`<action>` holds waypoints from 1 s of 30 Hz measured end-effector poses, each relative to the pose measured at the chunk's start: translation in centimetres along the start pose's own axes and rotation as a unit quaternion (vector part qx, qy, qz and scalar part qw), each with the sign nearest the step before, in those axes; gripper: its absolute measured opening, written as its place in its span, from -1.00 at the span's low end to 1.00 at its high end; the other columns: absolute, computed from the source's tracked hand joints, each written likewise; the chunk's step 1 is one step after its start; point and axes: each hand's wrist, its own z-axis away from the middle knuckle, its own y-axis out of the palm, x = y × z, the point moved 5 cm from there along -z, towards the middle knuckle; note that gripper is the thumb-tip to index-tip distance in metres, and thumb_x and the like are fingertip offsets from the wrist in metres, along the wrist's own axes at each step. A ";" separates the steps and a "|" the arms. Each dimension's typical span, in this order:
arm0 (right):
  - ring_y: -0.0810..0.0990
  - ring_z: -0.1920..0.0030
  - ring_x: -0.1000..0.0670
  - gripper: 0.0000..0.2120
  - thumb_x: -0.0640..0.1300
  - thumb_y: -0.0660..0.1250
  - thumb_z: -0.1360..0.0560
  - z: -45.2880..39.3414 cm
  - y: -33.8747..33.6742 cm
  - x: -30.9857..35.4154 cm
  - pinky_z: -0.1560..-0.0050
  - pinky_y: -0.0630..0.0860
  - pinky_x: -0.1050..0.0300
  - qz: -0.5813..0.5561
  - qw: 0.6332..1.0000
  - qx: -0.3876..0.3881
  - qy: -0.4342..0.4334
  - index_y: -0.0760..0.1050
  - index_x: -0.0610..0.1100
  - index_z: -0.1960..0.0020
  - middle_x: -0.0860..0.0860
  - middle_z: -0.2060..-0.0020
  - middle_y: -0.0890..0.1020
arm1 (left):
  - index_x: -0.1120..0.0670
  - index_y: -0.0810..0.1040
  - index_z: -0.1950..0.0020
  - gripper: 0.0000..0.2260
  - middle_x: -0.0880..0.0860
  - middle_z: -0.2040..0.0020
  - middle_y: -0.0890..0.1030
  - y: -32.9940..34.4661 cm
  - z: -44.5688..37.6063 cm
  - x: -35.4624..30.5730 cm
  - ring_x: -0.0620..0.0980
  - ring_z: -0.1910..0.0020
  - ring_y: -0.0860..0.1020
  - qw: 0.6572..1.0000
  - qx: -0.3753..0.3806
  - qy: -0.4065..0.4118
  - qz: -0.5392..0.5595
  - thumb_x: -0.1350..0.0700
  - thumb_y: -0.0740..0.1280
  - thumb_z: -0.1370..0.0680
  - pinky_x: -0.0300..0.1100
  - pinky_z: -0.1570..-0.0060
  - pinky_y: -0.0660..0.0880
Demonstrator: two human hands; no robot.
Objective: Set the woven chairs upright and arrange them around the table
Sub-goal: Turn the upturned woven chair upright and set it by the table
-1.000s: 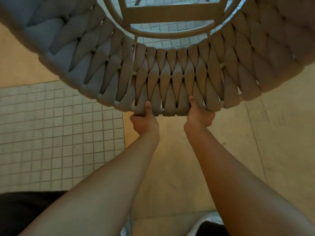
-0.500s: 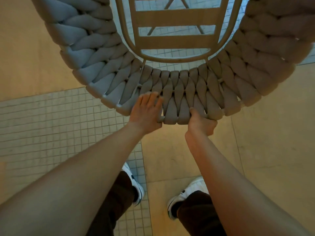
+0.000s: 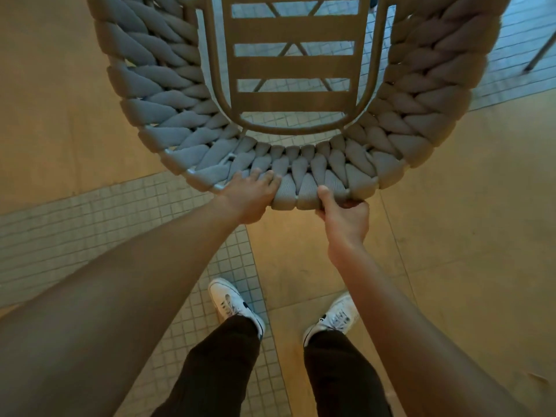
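A woven chair (image 3: pixel 421 121) with thick grey braided rope around a curved back and a beige slatted seat (image 3: pixel 291 67) fills the upper half of the head view, seen from behind and above. My left hand (image 3: pixel 249 197) lies over the top rim of the backrest, fingers curled onto the weave. My right hand (image 3: pixel 343 212) grips the same rim a little to the right, thumb on top and fingers underneath. No table is in view.
The floor is beige slabs with bands of small grey tiles (image 3: pixel 90 224). My two white shoes (image 3: pixel 231 302) stand just behind the chair. A thin dark leg of other furniture (image 3: pixel 538 55) shows at the upper right edge.
The chair has tipped from its back toward upright, so the seat slats now show. My left hand let go of the rim's underside and moved on top of it. My right hand kept its grip.
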 end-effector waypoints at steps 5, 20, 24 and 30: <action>0.45 -0.11 -0.13 -0.43 0.16 0.54 -0.33 3.0 -0.6 6.3 -0.12 0.42 -0.03 0.413 0.805 -0.030 -0.426 0.39 -0.15 -0.13 -0.11 -0.11 0.46 | 0.04 0.18 -0.61 -0.40 0.08 -0.54 0.34 -4.0 -0.2 2.9 0.13 -0.43 0.38 1.000 -0.006 0.029 0.012 0.16 0.30 -0.59 0.16 -0.27 0.44; 0.45 0.30 -0.03 -0.62 0.28 0.31 -0.49 0.3 15.1 16.4 0.24 0.32 0.07 0.662 0.524 0.114 -0.524 0.58 0.04 -0.12 0.06 0.27 0.52 | -0.08 0.46 -0.30 -0.68 -0.07 0.03 0.54 -12.0 -3.4 14.0 -0.05 0.07 0.54 0.992 0.039 0.118 0.029 0.13 0.35 -0.56 -0.12 0.03 0.46; 0.42 0.30 -0.02 -0.65 0.31 0.33 -0.44 0.2 17.6 18.4 0.22 0.33 0.07 0.665 0.547 0.104 -0.498 0.61 0.11 -0.06 0.09 0.31 0.44 | -0.13 0.45 -0.34 -0.64 -0.02 -0.01 0.59 -14.0 -4.9 17.0 -0.01 0.06 0.58 0.989 0.033 0.144 -0.007 0.09 0.34 -0.55 -0.01 -0.03 0.58; 0.47 0.28 -0.01 -0.59 0.43 0.32 -0.39 -0.8 19.3 20.5 0.22 0.34 0.06 0.660 0.591 0.078 -0.457 0.58 0.13 0.03 0.10 0.31 0.48 | -0.14 0.52 -0.25 -0.70 -0.13 0.16 0.54 -16.9 -7.0 19.0 -0.08 0.19 0.53 0.983 -0.029 0.183 -0.017 0.01 0.35 -0.52 -0.17 0.27 0.38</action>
